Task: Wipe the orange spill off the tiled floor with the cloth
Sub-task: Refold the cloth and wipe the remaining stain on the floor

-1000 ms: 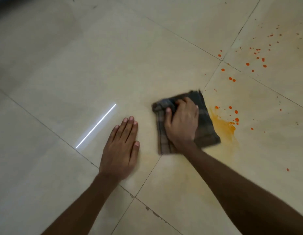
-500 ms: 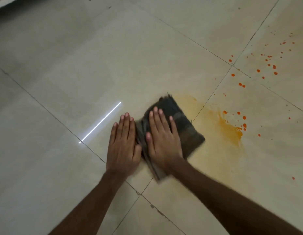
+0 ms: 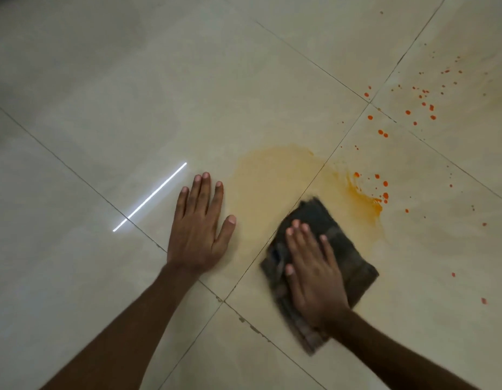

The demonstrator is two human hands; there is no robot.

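A dark checked cloth (image 3: 345,243) lies folded on the beige tiled floor (image 3: 131,94). My right hand (image 3: 311,268) presses flat on it, fingers straight. A pale orange smear (image 3: 272,181) spreads above and left of the cloth, ending in a darker orange streak (image 3: 366,198) to its upper right. Orange droplets (image 3: 407,112) are scattered further up and right. My left hand (image 3: 200,223) rests flat on the floor to the left of the smear, fingers spread, holding nothing.
Dark grout lines (image 3: 345,136) cross the floor diagonally and meet near the cloth's lower left. A bright white light reflection (image 3: 150,197) streaks the tile left of my left hand. More small orange spots (image 3: 483,300) lie at the right.
My right hand slid the cloth left against my left hand, then back to the right and down. A wide pale orange smear now shows where the cloth passed. My left hand stayed put.
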